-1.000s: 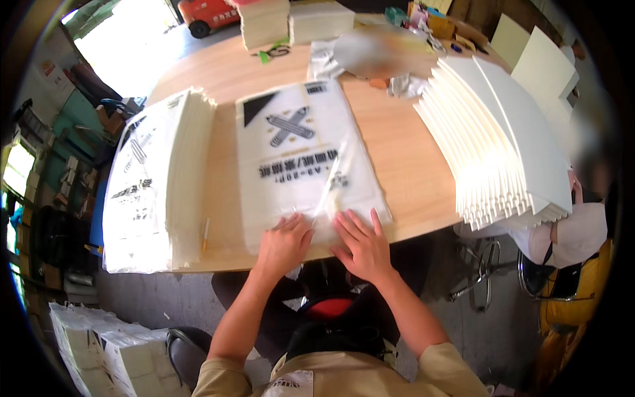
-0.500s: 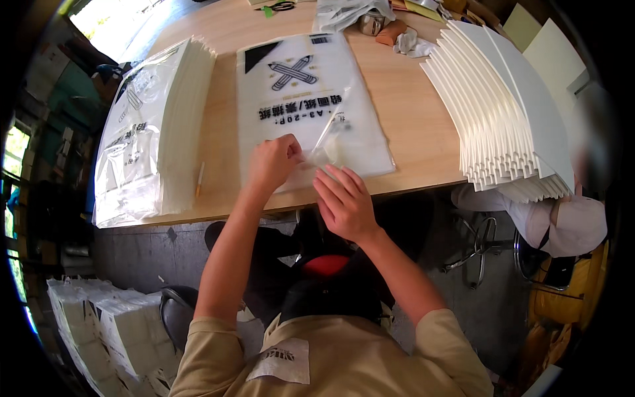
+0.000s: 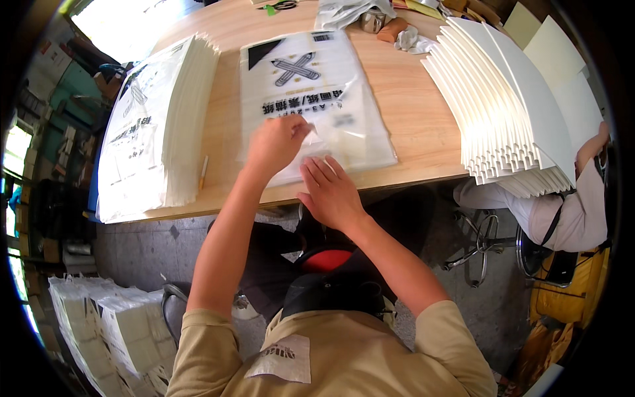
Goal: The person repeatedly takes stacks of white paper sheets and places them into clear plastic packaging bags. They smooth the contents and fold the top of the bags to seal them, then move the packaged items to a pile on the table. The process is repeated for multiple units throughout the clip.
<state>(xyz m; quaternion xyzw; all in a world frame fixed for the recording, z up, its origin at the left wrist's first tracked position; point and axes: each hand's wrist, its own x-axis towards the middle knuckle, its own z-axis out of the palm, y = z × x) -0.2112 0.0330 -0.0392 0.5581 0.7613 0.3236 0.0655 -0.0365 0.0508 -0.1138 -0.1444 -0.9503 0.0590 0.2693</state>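
A stack of transparent plastic bags point(image 3: 360, 112), printed with crossed pencils and dark lettering, lies flat on the table before me. My left hand point(image 3: 276, 142) is over its near half, thumb and fingers pinched together on a thin piece of the plastic film. Close to the near edge of the bags, my right hand point(image 3: 331, 192) rests with its fingers stretched out over the film. Whether the pinched film belongs to the top bag alone, I cannot tell.
Filled paper packs point(image 3: 142, 139) are piled at the left, beside a thin white-and-orange stick point(image 3: 203, 173). Fanned stacks of white sheets point(image 3: 489, 112) stand at the right, near a seated person point(image 3: 562, 218). Scissors point(image 3: 286, 5) lie at the far edge. Wrapped bundles point(image 3: 126, 324) stand low left.
My left hand has moved slightly up and right, lifting film. My right hand has shifted left and down onto the bags' near edge. The person at right has an arm by the sheets.
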